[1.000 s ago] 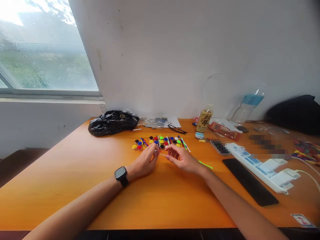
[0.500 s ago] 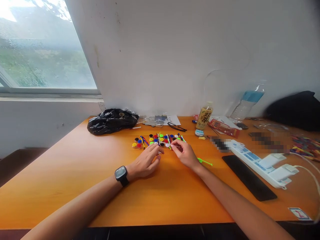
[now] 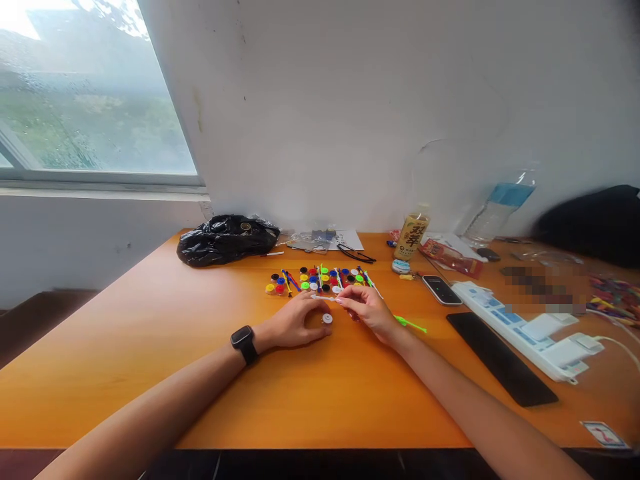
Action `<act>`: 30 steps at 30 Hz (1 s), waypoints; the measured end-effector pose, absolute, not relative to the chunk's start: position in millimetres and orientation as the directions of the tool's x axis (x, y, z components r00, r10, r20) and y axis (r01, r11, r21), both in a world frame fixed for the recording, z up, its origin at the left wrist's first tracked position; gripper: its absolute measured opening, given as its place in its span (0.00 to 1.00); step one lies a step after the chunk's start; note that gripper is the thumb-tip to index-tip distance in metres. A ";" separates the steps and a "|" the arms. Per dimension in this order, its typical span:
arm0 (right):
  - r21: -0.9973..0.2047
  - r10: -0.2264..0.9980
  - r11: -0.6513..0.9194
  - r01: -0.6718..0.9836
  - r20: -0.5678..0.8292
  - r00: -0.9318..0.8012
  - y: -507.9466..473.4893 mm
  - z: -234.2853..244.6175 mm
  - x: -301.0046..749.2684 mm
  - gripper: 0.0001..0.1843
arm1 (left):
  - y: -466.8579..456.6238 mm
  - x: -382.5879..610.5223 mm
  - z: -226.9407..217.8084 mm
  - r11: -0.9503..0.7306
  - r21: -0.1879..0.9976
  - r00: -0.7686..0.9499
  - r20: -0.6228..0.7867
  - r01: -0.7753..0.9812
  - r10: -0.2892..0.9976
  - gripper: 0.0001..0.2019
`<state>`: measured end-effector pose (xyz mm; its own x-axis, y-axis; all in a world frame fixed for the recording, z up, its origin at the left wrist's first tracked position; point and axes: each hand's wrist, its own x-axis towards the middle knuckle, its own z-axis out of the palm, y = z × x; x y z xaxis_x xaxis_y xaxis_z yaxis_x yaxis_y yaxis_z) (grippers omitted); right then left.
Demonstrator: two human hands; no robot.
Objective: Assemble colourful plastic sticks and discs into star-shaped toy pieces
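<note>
My right hand (image 3: 369, 311) pinches one end of a thin white plastic stick (image 3: 324, 298) between thumb and fingertips. The stick lies sideways, its far end reaching my left fingers. My left hand (image 3: 293, 323) is curved, with thumb and fingers apart. A small white round wheel-like piece (image 3: 327, 319) sits at its thumb tip; whether the thumb touches it is hard to tell. Just beyond both hands are rows of small coloured round pieces (image 3: 271, 289) with coloured sticks (image 3: 287, 283) lying between them. A bright green stick piece (image 3: 411, 325) lies to the right of my right hand.
A black plastic bag (image 3: 227, 241) lies at the back left. Toward the right stand a drink bottle (image 3: 412, 235) and a small round tin (image 3: 401, 266). Further right are a phone (image 3: 442, 290), a white power strip (image 3: 515, 327) with plugs, and a black flat slab (image 3: 500, 359).
The white stick has come up toward my left fingers in my right hand's pinch. My left thumb and fingers have spread, and the white round piece now shows clearly between them.
</note>
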<state>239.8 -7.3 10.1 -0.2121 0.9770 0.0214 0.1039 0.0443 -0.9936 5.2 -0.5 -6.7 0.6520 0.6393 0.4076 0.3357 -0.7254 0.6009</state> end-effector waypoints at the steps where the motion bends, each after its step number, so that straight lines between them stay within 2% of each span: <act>1: -0.995 0.970 0.010 0.100 -0.015 -0.241 -7.7 10.1 240.5 0.15 | -0.3 4.8 -6.7 -0.699 0.639 0.643 0.395 0.321 0.657 0.15; 5: -0.986 0.926 -0.095 0.140 -0.139 -0.351 -8.4 8.5 242.1 0.14 | 1.5 4.0 -8.3 -0.545 0.799 0.579 0.327 0.253 0.747 0.24; 7: -0.978 0.910 -0.120 0.171 -0.178 -0.375 -7.9 6.7 242.3 0.14 | 3.0 3.9 -10.5 -0.518 0.822 0.577 0.310 0.236 0.756 0.22; 11: -0.966 0.891 -0.150 0.213 -0.225 -0.393 -6.6 3.3 242.5 0.13 | 5.7 5.0 -15.4 -0.634 0.715 0.633 0.351 0.293 0.689 0.12; 17: -0.958 0.917 -0.113 0.263 -0.202 -0.344 -6.9 -2.3 240.4 0.10 | 4.4 6.5 -15.6 -0.720 0.594 0.633 0.412 0.359 0.655 0.12; 23: -0.959 0.940 -0.063 0.275 -0.149 -0.308 -4.8 -10.9 235.3 0.06 | 0.6 8.6 -11.1 -0.783 0.510 0.640 0.477 0.356 0.602 0.08; 27: -0.955 0.946 -0.037 0.294 -0.129 -0.298 -3.8 -13.4 234.5 0.05 | -0.3 10.6 -7.8 -0.819 0.448 0.671 0.486 0.359 0.560 0.09; 30: -0.944 0.946 0.002 0.330 -0.105 -0.306 -4.8 -12.9 235.0 0.06 | -0.1 10.4 -6.0 -0.833 0.419 0.686 0.487 0.360 0.541 0.06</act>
